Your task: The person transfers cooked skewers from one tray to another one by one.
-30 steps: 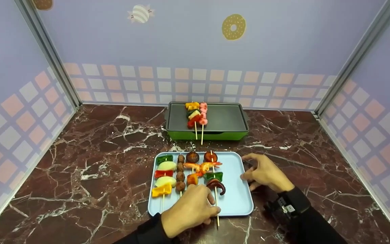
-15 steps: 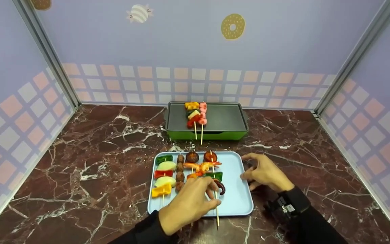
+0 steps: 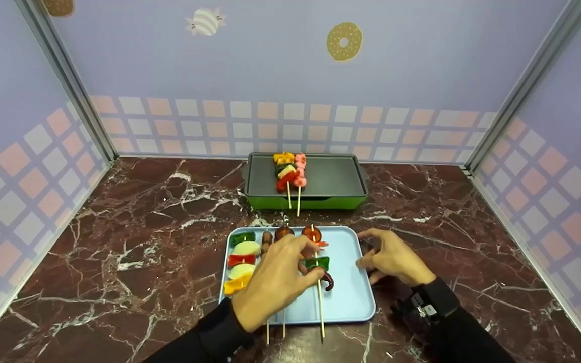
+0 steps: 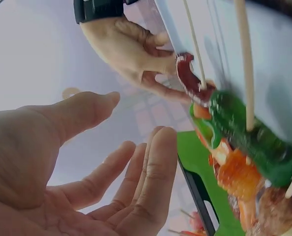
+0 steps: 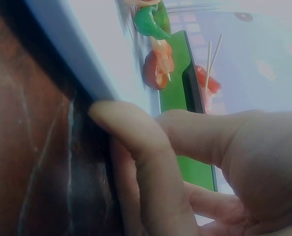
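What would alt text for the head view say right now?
A person's left hand is over food skewers on a light-blue tray; the right hand holds the tray's right edge. Beyond it, a green grill with a dark top bears two more skewers.

I can read no text, label, brand, number or sign in any view; the pale patch (image 3: 429, 310) on the dark device (image 3: 417, 302) at my right wrist (image 3: 441, 293) is too small to decipher.
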Tool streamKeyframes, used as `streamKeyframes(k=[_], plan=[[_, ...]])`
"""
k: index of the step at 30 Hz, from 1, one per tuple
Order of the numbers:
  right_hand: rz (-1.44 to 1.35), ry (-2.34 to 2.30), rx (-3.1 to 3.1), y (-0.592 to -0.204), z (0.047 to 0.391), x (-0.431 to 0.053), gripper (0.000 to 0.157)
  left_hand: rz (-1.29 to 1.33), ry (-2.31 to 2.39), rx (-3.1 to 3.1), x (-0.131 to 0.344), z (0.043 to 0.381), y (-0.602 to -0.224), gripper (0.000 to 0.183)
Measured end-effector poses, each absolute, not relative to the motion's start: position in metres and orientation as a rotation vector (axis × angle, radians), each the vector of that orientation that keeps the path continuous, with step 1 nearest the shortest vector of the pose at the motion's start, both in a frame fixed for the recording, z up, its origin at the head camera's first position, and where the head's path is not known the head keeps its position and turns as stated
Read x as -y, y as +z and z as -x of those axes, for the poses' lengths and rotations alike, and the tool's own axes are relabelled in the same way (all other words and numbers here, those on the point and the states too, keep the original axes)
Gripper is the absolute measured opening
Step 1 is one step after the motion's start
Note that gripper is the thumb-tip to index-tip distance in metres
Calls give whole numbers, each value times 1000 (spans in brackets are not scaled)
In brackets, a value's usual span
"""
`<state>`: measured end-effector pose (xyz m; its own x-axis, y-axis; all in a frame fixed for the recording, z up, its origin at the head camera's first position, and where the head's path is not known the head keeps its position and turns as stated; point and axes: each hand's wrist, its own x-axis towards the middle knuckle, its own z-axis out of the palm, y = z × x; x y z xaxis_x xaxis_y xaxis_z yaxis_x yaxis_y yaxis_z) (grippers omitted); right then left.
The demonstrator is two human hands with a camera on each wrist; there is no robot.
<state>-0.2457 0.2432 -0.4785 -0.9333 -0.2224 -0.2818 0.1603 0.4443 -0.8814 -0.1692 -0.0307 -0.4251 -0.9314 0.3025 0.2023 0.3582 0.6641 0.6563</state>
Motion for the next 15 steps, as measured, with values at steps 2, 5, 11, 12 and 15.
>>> streamKeyframes(k=[2, 5, 11, 12, 15], plan=[[49, -1493, -2340, -481, 247, -245, 73, 530, -1098, 2780, 32, 173, -422, 37], [44, -1495, -2337, -482, 248, -246, 73, 481, -1017, 2733, 33, 181, -418, 37], [25, -1498, -2330, -483, 247, -245, 73, 412, -888, 2623, 38, 198, -413, 37], [22, -1498, -2331, -482, 247, -245, 73, 399, -874, 2613, 39, 201, -412, 38], [31, -1506, -2327, -479, 244, -244, 72, 364, -828, 2596, 41, 209, -409, 40]])
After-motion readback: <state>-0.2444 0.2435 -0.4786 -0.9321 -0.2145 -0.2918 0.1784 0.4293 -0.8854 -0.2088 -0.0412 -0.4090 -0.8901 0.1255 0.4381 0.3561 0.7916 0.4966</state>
